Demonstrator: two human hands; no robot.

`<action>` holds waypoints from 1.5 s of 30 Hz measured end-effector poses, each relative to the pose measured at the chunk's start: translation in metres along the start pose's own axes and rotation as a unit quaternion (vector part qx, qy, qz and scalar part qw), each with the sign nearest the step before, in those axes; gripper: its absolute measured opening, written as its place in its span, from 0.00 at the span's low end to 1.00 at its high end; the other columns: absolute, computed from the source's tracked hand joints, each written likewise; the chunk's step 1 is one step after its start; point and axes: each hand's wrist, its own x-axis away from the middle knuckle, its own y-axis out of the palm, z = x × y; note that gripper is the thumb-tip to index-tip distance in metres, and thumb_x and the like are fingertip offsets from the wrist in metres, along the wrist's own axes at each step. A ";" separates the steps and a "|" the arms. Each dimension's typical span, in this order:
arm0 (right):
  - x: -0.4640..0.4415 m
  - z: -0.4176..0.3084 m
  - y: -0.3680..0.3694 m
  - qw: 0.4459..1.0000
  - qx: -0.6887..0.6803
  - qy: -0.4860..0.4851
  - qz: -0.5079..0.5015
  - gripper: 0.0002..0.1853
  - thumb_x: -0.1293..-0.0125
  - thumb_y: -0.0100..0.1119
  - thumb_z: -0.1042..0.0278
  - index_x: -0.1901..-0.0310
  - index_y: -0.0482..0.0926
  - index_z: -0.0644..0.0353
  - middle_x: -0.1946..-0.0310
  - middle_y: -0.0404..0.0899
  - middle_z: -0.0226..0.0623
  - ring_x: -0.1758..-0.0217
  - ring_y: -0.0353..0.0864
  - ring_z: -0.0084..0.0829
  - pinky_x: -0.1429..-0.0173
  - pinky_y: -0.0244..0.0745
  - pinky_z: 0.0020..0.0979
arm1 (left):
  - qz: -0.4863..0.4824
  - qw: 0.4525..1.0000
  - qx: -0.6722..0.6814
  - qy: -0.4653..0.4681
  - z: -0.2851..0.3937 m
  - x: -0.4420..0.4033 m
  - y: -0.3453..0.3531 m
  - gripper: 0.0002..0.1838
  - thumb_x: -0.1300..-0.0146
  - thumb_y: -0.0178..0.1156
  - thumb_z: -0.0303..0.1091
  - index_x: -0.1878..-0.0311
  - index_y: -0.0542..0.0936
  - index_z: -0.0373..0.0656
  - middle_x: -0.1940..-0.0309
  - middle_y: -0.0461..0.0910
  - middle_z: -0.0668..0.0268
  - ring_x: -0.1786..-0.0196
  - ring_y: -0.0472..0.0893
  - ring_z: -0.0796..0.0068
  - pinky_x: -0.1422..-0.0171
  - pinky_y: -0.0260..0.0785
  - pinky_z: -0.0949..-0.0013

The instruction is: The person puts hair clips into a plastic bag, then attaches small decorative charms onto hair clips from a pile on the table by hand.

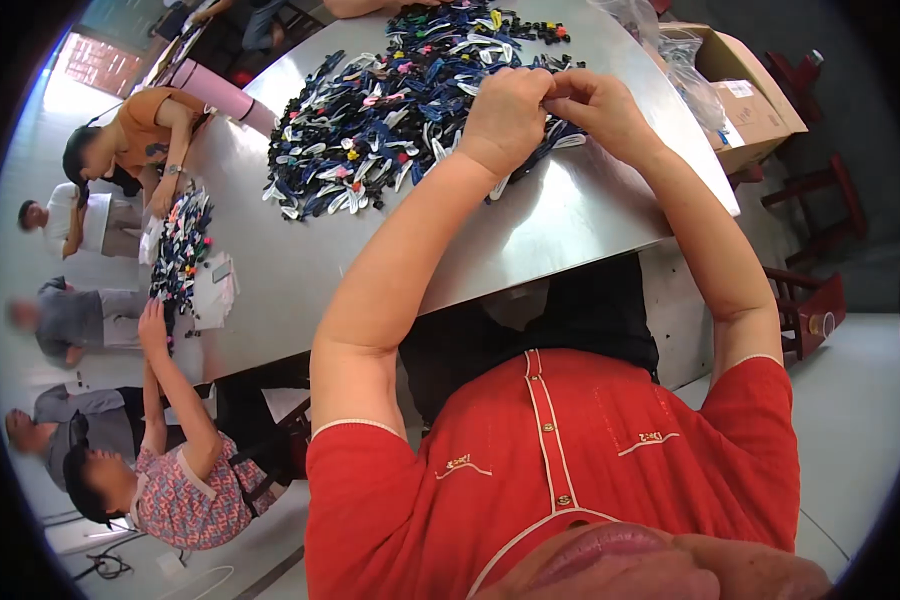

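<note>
My left hand (507,115) and my right hand (607,112) meet over the near right side of a large pile of small clips (370,130). Fingers of both hands are closed in a pinch, tip to tip. Whatever sits between them is too small or hidden to name. Many pieces in the pile look like snap hair clips in black, navy and white, mixed with small bits of yellow, red, pink and green. The pile lies on a shiny metal table (370,270), just beyond and beneath my hands.
An open cardboard box (760,110) with plastic bags stands right of the table, near dark red stools (815,310). At the left, a second pile (180,250) lies between a person in orange (145,125) and one in a patterned shirt (195,495). A phone (221,271) rests on papers.
</note>
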 end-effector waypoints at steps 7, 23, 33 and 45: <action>0.007 0.007 -0.005 0.992 0.112 0.005 0.053 0.13 0.30 0.59 0.68 0.50 0.84 0.66 0.58 0.86 0.42 0.55 0.83 0.30 0.48 0.76 0.31 | -0.072 0.945 -0.281 -0.153 -0.084 0.021 -0.068 0.09 0.41 0.57 0.31 0.62 0.85 0.43 0.64 0.85 0.53 0.58 0.85 0.50 0.56 0.77 0.50; 0.019 0.067 -0.177 0.815 0.518 0.132 0.222 0.13 0.31 0.59 0.59 0.51 0.86 0.54 0.55 0.86 0.43 0.52 0.85 0.45 0.48 0.79 0.38 | -0.099 0.974 -0.102 -0.176 -0.093 0.036 -0.064 0.10 0.35 0.61 0.38 0.59 0.85 0.43 0.60 0.84 0.58 0.54 0.83 0.54 0.49 0.73 0.58; 0.011 -0.009 -0.036 0.969 0.237 -0.061 0.020 0.14 0.35 0.64 0.71 0.49 0.83 0.62 0.56 0.86 0.44 0.56 0.85 0.37 0.47 0.79 0.33 | -0.046 0.971 0.190 -0.139 -0.002 0.004 -0.001 0.17 0.36 0.55 0.23 0.45 0.81 0.41 0.59 0.82 0.52 0.55 0.82 0.51 0.48 0.74 0.58; 0.001 0.023 -0.018 0.929 0.361 -0.078 0.027 0.08 0.38 0.63 0.68 0.59 0.86 0.57 0.61 0.81 0.38 0.54 0.82 0.43 0.50 0.77 0.38 | -0.152 0.974 -0.116 -0.124 0.019 0.014 -0.012 0.09 0.43 0.63 0.31 0.58 0.85 0.44 0.60 0.82 0.59 0.52 0.81 0.55 0.46 0.74 0.55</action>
